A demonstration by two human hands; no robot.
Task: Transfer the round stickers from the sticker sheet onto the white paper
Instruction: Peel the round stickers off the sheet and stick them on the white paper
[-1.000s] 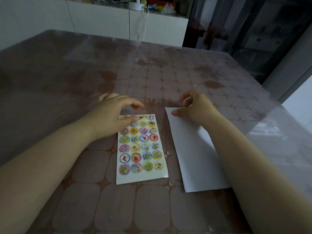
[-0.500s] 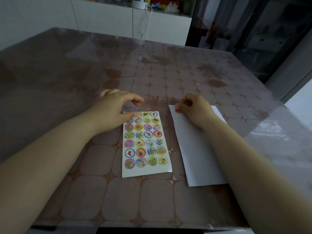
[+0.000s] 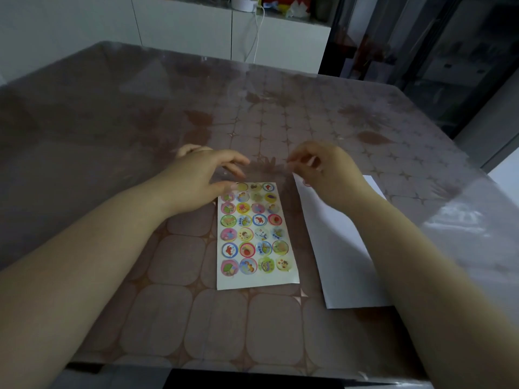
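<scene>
The sticker sheet (image 3: pixel 257 237) lies flat on the table in front of me, with rows of colourful round stickers. To its right lies the white paper (image 3: pixel 342 248), and a small reddish round sticker (image 3: pixel 307 183) sits at its top left corner. My left hand (image 3: pixel 196 183) rests at the sheet's top left corner, thumb tip on the sheet and the other fingers arched above it. My right hand (image 3: pixel 328 175) hovers just above the paper's top edge, blurred, with curled fingers and nothing visible in them.
The table (image 3: pixel 168 318) has a glossy brown patterned cover, and its near edge runs along the bottom of the view. White cabinets (image 3: pixel 182 26) with a hanging cable (image 3: pixel 257 32) stand behind it, and dark glass doors (image 3: pixel 421 51) are at the right.
My right hand has lifted off the paper's top left corner, leaving the reddish sticker there. My left hand stays at the sheet's top corner.
</scene>
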